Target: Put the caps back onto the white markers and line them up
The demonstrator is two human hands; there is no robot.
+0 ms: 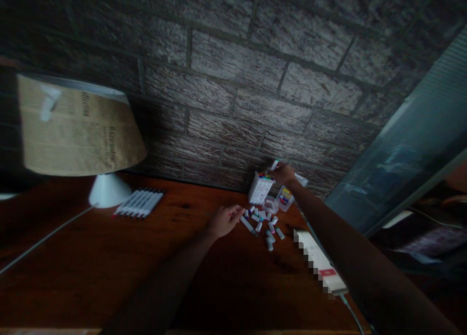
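Taking the scatter of short white pieces (263,215) as the clock's centre, a white box (260,191) stands upright at 12 o'clock, packed with markers whose coloured ends show along its top. At 1 o'clock, near the box's right side, the right hand (285,174) pinches a white stick (275,165) with a teal end between its fingertips, tilted just above the box's rim. A small clear tub (270,206) sits just beside the pieces, also toward 1 o'clock, and a clear case (285,199) with a yellow label lies toward 2; what either holds is too dim to tell. At 9 o'clock the left hand (225,221) has its fingers bunched together at one end of a slim pale marker (249,225); whether they grip it cannot be told. Farther out, a row of markers (140,202) lies between 9 and 10 o'clock, and a phone (321,262) at 4.
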